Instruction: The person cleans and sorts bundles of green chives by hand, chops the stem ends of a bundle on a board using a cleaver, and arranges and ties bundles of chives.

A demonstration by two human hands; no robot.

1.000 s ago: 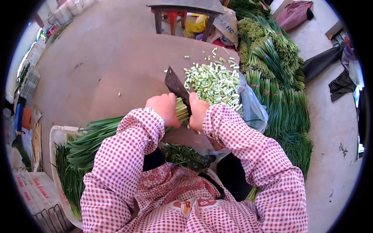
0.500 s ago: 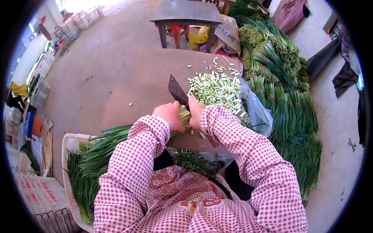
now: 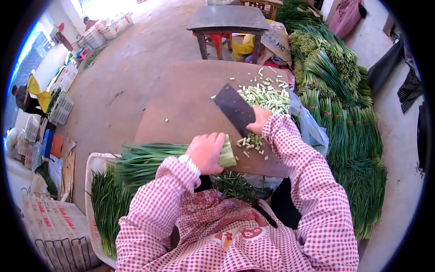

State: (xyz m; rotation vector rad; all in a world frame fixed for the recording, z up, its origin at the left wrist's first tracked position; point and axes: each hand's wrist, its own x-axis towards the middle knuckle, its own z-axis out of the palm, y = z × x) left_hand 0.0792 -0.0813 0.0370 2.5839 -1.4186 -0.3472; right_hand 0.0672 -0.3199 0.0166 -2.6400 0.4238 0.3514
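My left hand [image 3: 206,153] is wrapped round a bundle of long green stalks [image 3: 152,156], whose pale cut ends stick out to its right near the board's front edge. My right hand [image 3: 259,120] grips a cleaver [image 3: 234,109], its broad dark blade slanting up and left over the brown board [image 3: 181,99]. The blade is apart from the bundle. A heap of short cut stalk pieces [image 3: 267,97] lies behind and right of the blade, and a few more pieces lie just below my right hand.
A white crate [image 3: 93,204] of green stalks stands at left. Tied green bundles [image 3: 353,140] are stacked on the right, beside a clear plastic bag [image 3: 312,131]. A dark table [image 3: 229,20] stands behind the board. A person [image 3: 21,97] is at the far left.
The cleaver has moved away from the bundle's ends, to the right, and its blade now shows its broad side. New cut pieces lie under my right hand. The view has shifted.
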